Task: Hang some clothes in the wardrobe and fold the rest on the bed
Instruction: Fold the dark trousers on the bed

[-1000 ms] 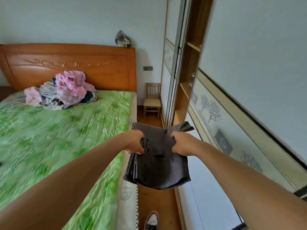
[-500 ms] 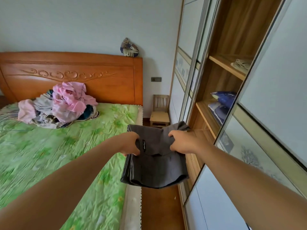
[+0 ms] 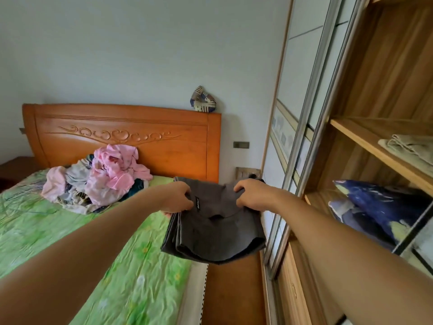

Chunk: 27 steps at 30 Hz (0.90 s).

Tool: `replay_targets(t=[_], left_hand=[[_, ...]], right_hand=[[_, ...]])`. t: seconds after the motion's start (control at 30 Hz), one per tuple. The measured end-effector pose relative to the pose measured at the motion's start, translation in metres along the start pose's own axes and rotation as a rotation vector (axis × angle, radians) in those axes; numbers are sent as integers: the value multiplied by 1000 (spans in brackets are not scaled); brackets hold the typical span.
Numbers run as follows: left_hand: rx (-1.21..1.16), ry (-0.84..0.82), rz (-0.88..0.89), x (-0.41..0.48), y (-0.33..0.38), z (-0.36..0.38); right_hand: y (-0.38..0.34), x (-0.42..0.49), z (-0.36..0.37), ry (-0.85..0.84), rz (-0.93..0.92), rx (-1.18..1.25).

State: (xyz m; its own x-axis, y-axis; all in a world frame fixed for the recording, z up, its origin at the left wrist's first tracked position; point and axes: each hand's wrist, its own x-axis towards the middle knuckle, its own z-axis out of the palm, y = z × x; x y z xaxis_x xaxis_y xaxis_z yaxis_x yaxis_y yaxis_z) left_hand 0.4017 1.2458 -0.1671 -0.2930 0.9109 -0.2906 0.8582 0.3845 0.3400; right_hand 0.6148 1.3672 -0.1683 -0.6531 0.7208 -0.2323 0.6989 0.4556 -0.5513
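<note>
A folded dark grey garment [image 3: 218, 228] hangs in the air between the bed and the wardrobe. My left hand [image 3: 177, 197] grips its upper left edge and my right hand [image 3: 251, 195] grips its upper right edge. A heap of unfolded clothes [image 3: 98, 179], pink, grey and dark, lies near the headboard on the bed [image 3: 70, 231] with the green sheet. The open wardrobe [image 3: 375, 148] stands at the right with wooden shelves.
A beige folded cloth [image 3: 410, 148] lies on an upper shelf and blue bedding [image 3: 379, 207] on the shelf below. Sliding doors [image 3: 311, 113] stand beside the opening. A small wooden chair [image 3: 246, 172] sits by the far wall. Wooden floor [image 3: 232, 289] runs between bed and wardrobe.
The view has swung up and to the right, and the wardrobe shelves have come into view. Both hands keep the same grip on the grey garment.
</note>
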Motion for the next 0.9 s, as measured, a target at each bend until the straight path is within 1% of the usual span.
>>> replay_targets(t=[0.17, 0.37, 0.6, 0.73, 0.83, 0.9], left_hand=[[9, 114, 33, 58, 32, -50], [-18, 196, 170, 121, 85, -102], [-48, 156, 347, 201, 165, -136], [-54, 117, 468, 248, 213, -148], [-10, 98, 579, 283, 253, -158], [15, 84, 654, 304, 282, -164]], right_hand=[[1, 46, -80, 87, 6, 65], [14, 72, -157, 231, 46, 86], [58, 86, -233, 427, 123, 96], [87, 87, -269, 541, 228, 94], [107, 93, -302, 626, 310, 110], [122, 96, -323, 654, 366, 102]])
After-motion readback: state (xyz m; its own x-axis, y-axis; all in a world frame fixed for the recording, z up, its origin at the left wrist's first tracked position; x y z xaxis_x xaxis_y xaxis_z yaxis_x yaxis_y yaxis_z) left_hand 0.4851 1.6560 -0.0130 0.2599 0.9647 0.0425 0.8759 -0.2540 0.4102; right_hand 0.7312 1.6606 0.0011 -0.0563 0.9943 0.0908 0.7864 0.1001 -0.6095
